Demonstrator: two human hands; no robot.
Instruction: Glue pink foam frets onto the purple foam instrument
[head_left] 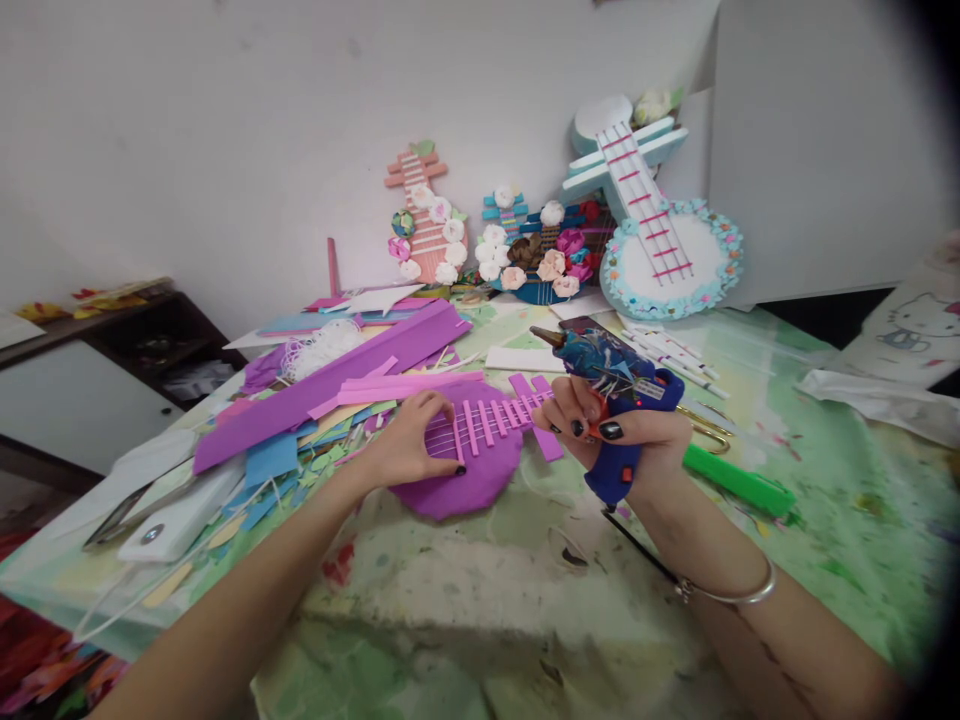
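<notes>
Ideally, the end pink strip [457,432] would be squared to the white strings [442,436] and spaced like its neighbours before being pressed, since hot glue probably gives little time to correct a slant. Even, light pressure at both ends should serve better than a push in the middle, and only a small bead of glue seems wise, or it may ooze onto the purple instrument [480,480]. The glue gun [600,362] is best kept with its nozzle [547,337] clear of the left hand [405,440], as it now is, pointing up and away over the table [420,610].

The purple instrument lies flat on the table in front of the person, between the two arms, its row of strips running toward the crossed pegs [547,442] by the right hand [664,440]. The left hand reaches in from the side, wrist low, thumb and fingers partly spread in a curve, their tips at either end of the strip; whether they grip it or merely press cannot be told. The right hand is raised, fingers wrapped firmly around the gun's handle, thumb laid across it.
</notes>
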